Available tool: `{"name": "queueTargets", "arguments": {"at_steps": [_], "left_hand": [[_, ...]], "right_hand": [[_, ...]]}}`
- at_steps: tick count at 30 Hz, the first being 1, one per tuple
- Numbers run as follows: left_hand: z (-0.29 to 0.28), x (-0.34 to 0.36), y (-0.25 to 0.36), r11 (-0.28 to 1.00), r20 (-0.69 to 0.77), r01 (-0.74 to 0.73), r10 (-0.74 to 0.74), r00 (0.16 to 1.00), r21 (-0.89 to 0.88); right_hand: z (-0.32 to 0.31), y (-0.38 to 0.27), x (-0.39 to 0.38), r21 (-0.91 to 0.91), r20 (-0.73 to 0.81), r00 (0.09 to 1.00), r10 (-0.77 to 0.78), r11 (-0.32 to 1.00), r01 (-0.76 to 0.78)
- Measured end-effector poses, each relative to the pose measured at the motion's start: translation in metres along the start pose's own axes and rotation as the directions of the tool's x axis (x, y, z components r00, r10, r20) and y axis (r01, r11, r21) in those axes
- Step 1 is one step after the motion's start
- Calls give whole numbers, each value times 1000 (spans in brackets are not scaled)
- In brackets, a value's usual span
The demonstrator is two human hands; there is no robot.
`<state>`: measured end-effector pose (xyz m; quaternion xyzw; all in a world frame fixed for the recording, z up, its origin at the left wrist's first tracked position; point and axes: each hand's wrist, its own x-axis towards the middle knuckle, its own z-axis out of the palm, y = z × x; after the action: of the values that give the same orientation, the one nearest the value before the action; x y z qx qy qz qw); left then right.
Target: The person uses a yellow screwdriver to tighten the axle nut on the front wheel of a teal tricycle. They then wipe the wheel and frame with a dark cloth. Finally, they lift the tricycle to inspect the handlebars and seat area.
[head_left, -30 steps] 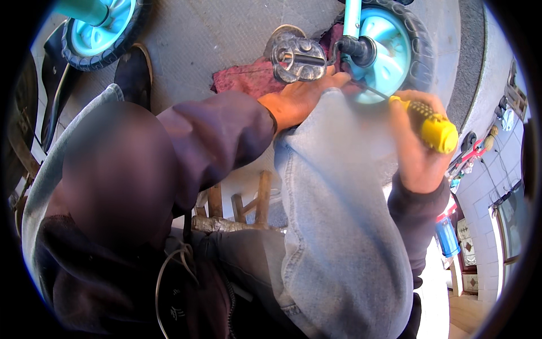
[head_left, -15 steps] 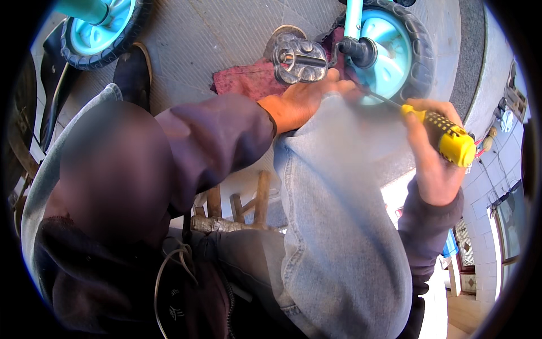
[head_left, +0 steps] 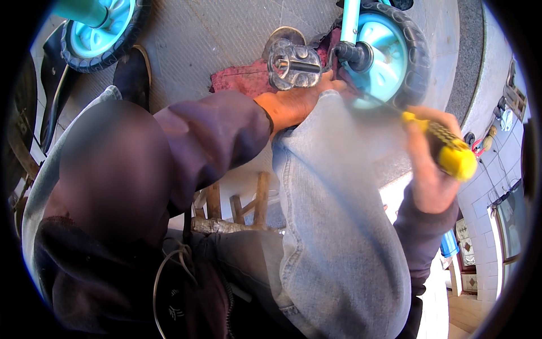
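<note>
Screwdriver (head_left: 415, 119), yellow-black, thin-shafted: likely light, stiff; best held by handle (head_left: 447, 144).
Right hand (head_left: 427, 178): handle gripped.
Left hand (head_left: 296, 105): grip cannot be told.

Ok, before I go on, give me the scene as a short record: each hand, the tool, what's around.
right hand: closed around a yellow and black screwdriver
screwdriver shaft: points toward the lower part of a blue wheel; tip too blurred to make out
left hand: just below a black pedal; some fingers hidden, grip unclear
red cloth: shows left of the pedal and partly behind it
second wheel: upper left, blue with a black tyre
wooden stool: lower middle, partly hidden by the jeans
</note>
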<state>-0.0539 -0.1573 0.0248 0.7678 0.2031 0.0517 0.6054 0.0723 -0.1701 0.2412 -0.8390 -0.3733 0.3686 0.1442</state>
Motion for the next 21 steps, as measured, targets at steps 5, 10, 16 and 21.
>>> {"name": "queueTargets", "arguments": {"at_steps": [5,10,16,21], "left_hand": [[4,-1,-4,999,-39,-18,19,999,28],[3,0,1,999,-28,31,-31,999,13],[4,2,3,996,-13,81,-82,997,-35],[6,-1,1,992,-32,99,-102,994,-76]], "right_hand": [[0,1,-11,154,-135,991,-18,987,39],[5,20,-12,78,-112,993,-30,996,39],[22,38,-8,-33,-119,985,-128,992,125],[22,44,-7,-4,-111,978,-174,985,175]]}}
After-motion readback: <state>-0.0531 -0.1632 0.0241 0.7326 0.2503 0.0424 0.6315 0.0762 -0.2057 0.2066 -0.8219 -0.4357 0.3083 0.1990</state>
